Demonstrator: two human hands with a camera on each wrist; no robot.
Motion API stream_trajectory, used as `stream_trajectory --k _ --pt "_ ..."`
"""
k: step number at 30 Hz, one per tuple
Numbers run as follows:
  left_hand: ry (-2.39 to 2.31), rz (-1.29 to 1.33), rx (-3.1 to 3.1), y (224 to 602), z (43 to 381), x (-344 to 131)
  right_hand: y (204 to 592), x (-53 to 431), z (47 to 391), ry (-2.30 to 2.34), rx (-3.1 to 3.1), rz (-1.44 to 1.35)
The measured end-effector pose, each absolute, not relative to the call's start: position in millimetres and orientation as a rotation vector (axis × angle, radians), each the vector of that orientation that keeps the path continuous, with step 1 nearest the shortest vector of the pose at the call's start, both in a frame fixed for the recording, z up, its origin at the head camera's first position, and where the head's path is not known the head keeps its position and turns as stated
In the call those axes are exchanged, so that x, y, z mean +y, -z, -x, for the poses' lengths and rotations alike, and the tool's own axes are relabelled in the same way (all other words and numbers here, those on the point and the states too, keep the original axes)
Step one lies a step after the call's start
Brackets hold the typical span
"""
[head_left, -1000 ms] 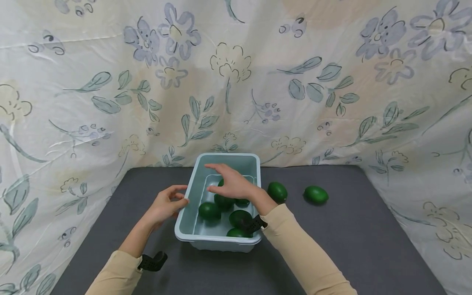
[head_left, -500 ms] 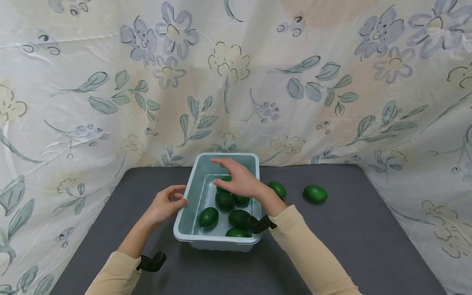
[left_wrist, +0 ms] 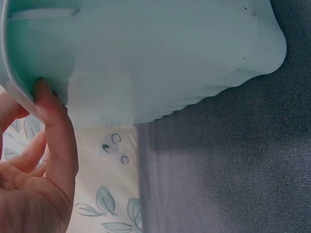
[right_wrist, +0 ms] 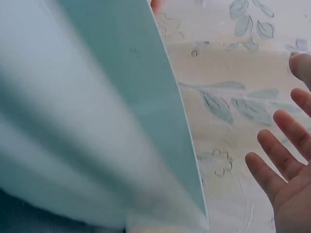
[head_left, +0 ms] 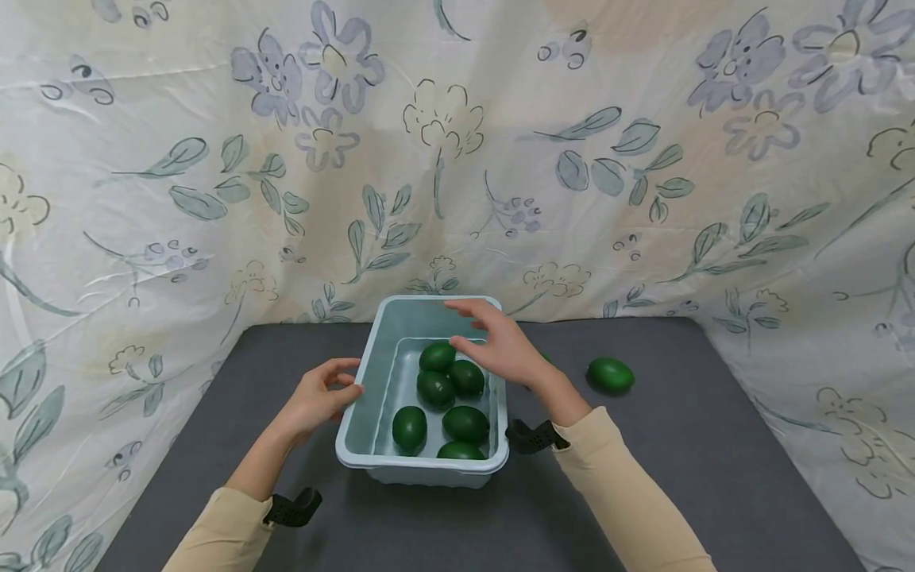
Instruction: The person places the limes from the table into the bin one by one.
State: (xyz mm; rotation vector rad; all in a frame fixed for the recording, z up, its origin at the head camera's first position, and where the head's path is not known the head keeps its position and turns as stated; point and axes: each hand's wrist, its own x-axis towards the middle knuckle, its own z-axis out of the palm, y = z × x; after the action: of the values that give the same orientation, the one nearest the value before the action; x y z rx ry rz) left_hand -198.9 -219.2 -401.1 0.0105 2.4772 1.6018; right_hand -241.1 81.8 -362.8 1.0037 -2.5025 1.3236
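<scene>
A light blue plastic bin point(head_left: 357, 421) stands in the middle of the table in the head view. Several glossy dark green oval fruits point(head_left: 466, 425) lie on its floor, one of them point(head_left: 410, 429) apart at the near left. My left hand point(head_left: 322, 397) holds the bin's left rim; the left wrist view shows the rim point(left_wrist: 12, 73) between its thumb and fingers. Over the right rim hovers my right hand point(head_left: 503, 345), fingers spread and holding nothing. In the right wrist view its fingers point(right_wrist: 279, 167) are apart from the bin wall point(right_wrist: 146, 107).
To the right, a green fruit point(head_left: 611, 376) lies on the dark grey table point(head_left: 686, 445). Another fruit point(head_left: 546, 357) is mostly hidden behind my right wrist. A floral cloth point(head_left: 600, 222) hangs behind the table and along both sides.
My right hand has moved right, from over the bin's middle to its right rim, uncovering fruits inside. The near-left fruit has rolled slightly. My left hand stays at the rim.
</scene>
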Motion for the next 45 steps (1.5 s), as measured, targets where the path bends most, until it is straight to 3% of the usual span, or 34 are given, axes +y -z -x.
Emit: stream_trajectory --k 20,45 --pt "-1.573 -0.001 2.496 401 201 -221 400 144 249 -1.236 -2.535 -0.704" --pt "-1.579 0.007 2.493 402 200 -220 466 176 255 -1.146 -2.685 -0.415"
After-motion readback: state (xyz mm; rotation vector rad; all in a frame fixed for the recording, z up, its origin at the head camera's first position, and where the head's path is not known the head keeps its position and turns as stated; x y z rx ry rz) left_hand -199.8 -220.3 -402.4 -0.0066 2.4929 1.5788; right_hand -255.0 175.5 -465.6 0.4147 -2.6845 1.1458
